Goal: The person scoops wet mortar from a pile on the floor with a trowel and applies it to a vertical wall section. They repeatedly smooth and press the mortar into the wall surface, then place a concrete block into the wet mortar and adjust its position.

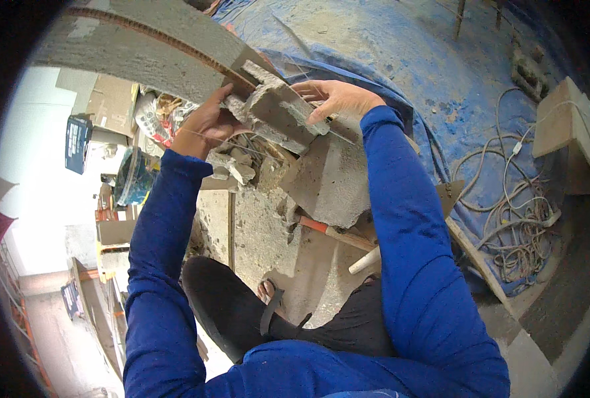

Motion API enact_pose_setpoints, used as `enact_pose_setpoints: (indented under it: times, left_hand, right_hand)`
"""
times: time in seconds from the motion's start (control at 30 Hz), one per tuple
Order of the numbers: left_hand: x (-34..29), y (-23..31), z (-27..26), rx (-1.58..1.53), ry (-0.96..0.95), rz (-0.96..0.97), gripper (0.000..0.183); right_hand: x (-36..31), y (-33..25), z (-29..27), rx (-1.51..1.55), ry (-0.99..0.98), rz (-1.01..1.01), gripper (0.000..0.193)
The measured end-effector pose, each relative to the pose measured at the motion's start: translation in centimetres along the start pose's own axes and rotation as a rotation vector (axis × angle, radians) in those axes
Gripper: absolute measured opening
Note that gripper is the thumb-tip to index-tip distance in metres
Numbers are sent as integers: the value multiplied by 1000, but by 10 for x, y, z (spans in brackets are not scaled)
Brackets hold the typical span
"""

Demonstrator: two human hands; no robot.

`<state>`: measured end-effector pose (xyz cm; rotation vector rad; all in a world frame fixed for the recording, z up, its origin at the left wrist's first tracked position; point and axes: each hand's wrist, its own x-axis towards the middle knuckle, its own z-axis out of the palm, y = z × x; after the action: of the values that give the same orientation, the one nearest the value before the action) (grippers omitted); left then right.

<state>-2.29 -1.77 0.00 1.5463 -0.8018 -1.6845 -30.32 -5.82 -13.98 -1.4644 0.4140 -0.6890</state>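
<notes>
Speckled floor [255,229], dusty and scattered with crumbs of debris, lies below the person, whose bare toes [267,289] show between the legs of black trousers [219,305]. Two blue sleeves reach forward from the lower edge, the left sleeve [159,259] and the right sleeve [414,219], with bare hands at their ends. Between the forearms, low down, a tool handle [313,225], part orange and part wood-coloured, lies at a slant, near a pale rod [365,261]. Just beyond it a broad grey slab [331,174] leans at an angle, and pale rubble [232,166] is heaped to its left.

Above these is the broken block [278,119], grey, tilted and rough along its edges, held between both hands. The left hand [205,126] has its grip closed on the block's ragged left edge, thumb raised; the right hand [340,99] curls its grip over the opposite edge, some fingertips being hidden. Behind the left hand runs a long grey panel [142,56] with a brown ridged strip [152,38].

Farther off, a cardboard box [111,103] and a dark blue box [77,144] stand at left, while at right tangled cables [507,225] lie on a dusty blue tarp [388,40], near a pale block [560,123]
</notes>
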Motion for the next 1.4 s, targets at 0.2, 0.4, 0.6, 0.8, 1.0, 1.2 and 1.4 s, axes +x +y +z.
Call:
enact_pose_setpoints:
  times: [0.2, 0.4, 0.6, 0.8, 1.0, 1.2, 1.4]
  left_hand:
    - [6, -1, -7, 2, -68, 46, 43]
    - [10, -4, -4, -8, -101, 65, 44]
    - [1, -3, 3, -18, -58, 63, 44]
    - [-10, -2, 13, -32, -47, 82, 45]
    - [-9, 0, 8, -30, -53, 51, 55]
    - [-36, -12, -35, -101, 101, -42, 72]
    - [-75, -71, -112, 14, 181, 40, 73]
  right_hand:
    - [-2, 6, 3, -15, 57, 61, 94]
    - [-2, 4, 4, 39, 42, 70, 91]
    - [-2, 5, 5, 73, 47, 148, 88]
    - [-4, 2, 6, 83, 61, 157, 87]
    - [-3, -4, 7, 74, 48, 170, 91]
    - [-23, -7, -21, -200, 141, 158, 98]
    - [-52, -15, -41, -545, 224, 479, 32]
